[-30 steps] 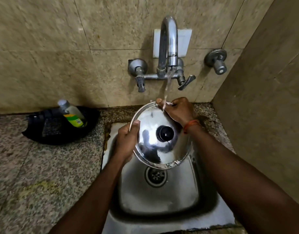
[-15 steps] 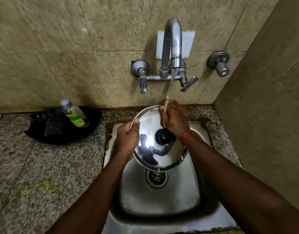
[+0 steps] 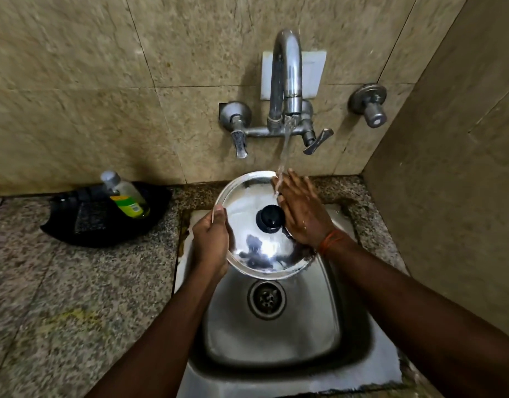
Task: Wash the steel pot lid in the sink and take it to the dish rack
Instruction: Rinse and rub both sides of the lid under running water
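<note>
left hand point(image 3: 210, 242) grips the steel lid point(image 3: 256, 248) rim over the sink point(image 3: 328, 340) — right hand point(image 3: 302, 211) flat, open, on top.

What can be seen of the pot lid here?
The pot lid is round, shiny steel, mirror-like, with a raised rim and a black knob at its centre. It is held tilted above the sink, knob side facing the camera. The left hand grips its left edge; the right hand lies flat on its right side. Tap water lands near its upper edge.
</note>
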